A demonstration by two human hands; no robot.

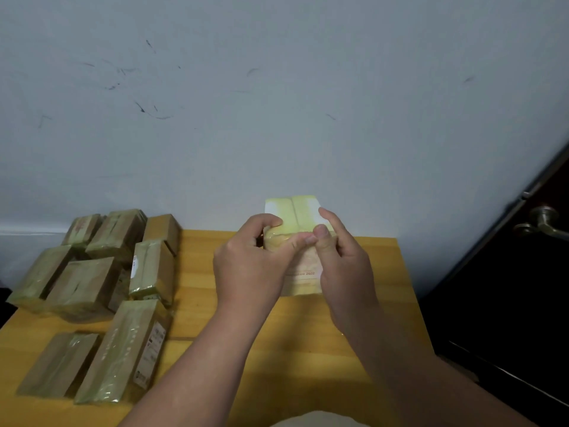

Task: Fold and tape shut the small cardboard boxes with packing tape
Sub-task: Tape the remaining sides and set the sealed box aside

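Taped pale box (303, 211), upright, held

A table (385, 272) stands against the wall (277, 103) at its far edge. A cluster of taped boxes (92, 288) lies on the left part of the table, reaching from the far edge toward the near edge, some leaning on or touching one another. One box (300, 211) sits right of the cluster, near the far middle of the table, between the left hand (249, 266) on its left side and the right hand (345, 260) on its right. A door (508, 288) stands right of the table, its handle (545, 223) toward the far right.
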